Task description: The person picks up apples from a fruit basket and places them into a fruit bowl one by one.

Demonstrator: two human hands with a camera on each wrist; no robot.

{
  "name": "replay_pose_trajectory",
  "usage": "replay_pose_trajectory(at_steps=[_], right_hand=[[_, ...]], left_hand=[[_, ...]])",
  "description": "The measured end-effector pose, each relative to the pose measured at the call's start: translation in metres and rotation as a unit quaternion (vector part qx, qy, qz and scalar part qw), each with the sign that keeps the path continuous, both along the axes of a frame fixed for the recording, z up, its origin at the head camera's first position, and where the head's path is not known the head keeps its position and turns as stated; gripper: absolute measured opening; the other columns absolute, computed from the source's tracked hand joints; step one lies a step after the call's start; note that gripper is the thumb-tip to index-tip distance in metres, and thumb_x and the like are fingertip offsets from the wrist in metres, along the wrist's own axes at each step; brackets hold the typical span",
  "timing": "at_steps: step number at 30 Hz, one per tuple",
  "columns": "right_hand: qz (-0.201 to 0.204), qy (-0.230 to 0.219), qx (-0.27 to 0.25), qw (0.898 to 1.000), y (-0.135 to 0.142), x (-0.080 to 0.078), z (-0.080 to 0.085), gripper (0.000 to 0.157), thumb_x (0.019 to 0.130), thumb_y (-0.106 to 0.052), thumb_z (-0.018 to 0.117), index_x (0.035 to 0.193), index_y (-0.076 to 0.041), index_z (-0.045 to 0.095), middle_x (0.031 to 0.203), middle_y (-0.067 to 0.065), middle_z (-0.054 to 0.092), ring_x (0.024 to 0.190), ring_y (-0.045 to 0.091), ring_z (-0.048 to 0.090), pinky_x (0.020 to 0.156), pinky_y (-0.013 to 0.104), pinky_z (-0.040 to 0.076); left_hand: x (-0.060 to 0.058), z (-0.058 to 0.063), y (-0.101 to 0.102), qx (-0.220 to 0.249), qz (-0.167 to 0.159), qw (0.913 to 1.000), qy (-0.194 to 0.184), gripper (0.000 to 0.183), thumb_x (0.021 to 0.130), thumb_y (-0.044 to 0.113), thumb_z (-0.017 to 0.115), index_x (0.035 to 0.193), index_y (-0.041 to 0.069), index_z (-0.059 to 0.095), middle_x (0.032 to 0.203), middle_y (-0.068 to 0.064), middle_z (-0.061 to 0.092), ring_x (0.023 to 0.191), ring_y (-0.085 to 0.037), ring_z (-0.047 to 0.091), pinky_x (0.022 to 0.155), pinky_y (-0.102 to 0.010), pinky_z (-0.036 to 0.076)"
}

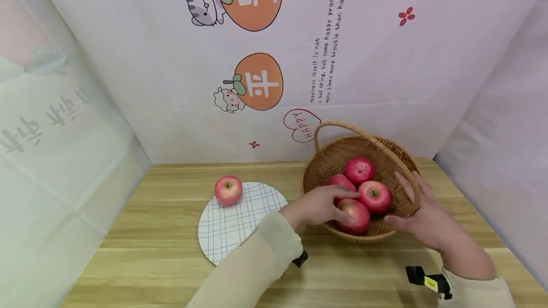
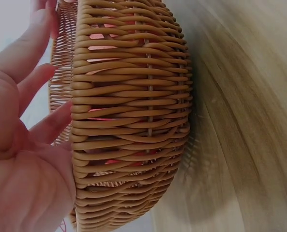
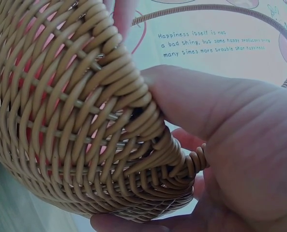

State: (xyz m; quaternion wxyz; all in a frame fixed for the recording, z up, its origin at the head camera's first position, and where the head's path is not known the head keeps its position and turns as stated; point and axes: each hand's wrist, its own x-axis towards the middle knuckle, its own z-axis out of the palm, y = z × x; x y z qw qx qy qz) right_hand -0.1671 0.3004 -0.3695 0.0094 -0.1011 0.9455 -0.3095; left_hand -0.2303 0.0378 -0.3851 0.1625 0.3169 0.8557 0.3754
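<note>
Head view: four apples [image 1: 374, 197] lie in the wicker basket [image 1: 323, 170], its mouth facing up, its handle [image 1: 366, 133] arching from far left to near right; another apple [image 1: 229, 190] sits on the round plate [image 1: 224, 234]. The left hand [image 1: 321, 206] has its thumb on the nearest basket apple [image 1: 361, 221]; whether it grips, I cannot tell. Left wrist view: red shows through the weave. Right wrist view: the right hand [image 3: 235, 130] clasps the rim beside the handle's foot.

The basket [image 1: 336, 158] is rough woven wicker — the apples [image 1: 376, 197] smooth and faintly glossy, the tabletop [image 1: 162, 222] wood-grained.
</note>
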Motion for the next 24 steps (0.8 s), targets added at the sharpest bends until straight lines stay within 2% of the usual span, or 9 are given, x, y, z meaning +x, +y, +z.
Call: replay_pose_trajectory(at_steps=[9, 15, 19, 24], right_hand=[[0.009, 0.013, -0.014, 1.0, -0.004, 0.001, 0.002, 0.113, 0.081, -0.028, 0.084, 0.162, -0.017, 0.005, 0.159, 0.025, -0.02, 0.131, 0.07, 0.005, 0.088, 0.08, 0.03], [0.007, 0.018, -0.026, 0.999, -0.006, 0.001, 0.002, 0.11, 0.081, -0.027, 0.085, 0.16, -0.004, 0.011, 0.161, 0.022, -0.018, 0.133, 0.067, 0.009, 0.093, 0.077, 0.029], [0.015, 0.033, -0.011, 0.999, -0.006, 0.0, 0.002, 0.106, 0.081, -0.028, 0.084, 0.157, 0.003, 0.016, 0.161, 0.023, -0.015, 0.132, 0.066, 0.015, 0.093, 0.074, 0.033], [0.019, 0.041, 0.0, 0.999, -0.006, 0.0, 0.001, 0.103, 0.081, -0.029, 0.084, 0.154, 0.008, 0.02, 0.162, 0.022, -0.014, 0.133, 0.064, 0.017, 0.093, 0.071, 0.035]], left_hand=[[-0.007, -0.01, 0.011, -0.065, -0.064, 0.9944, 0.052, 0.06, 0.085, 0.036, 0.081, 0.14, 0.029, 0.06, 0.144, 0.017, 0.049, 0.134, 0.002, 0.036, 0.108, -0.02, 0.029], [-0.01, -0.017, 0.014, -0.057, -0.064, 0.9959, 0.03, 0.061, 0.084, 0.03, 0.082, 0.14, 0.031, 0.06, 0.145, 0.018, 0.047, 0.135, 0.001, 0.034, 0.108, -0.021, 0.029], [-0.011, -0.018, 0.015, -0.061, -0.077, 0.9944, 0.04, 0.06, 0.085, 0.028, 0.082, 0.141, 0.031, 0.06, 0.147, 0.014, 0.045, 0.135, 0.001, 0.032, 0.108, -0.019, 0.027], [-0.009, -0.017, 0.017, -0.065, -0.088, 0.9927, 0.05, 0.059, 0.086, 0.029, 0.081, 0.141, 0.033, 0.059, 0.148, 0.009, 0.041, 0.133, 0.002, 0.03, 0.104, -0.017, 0.029]])
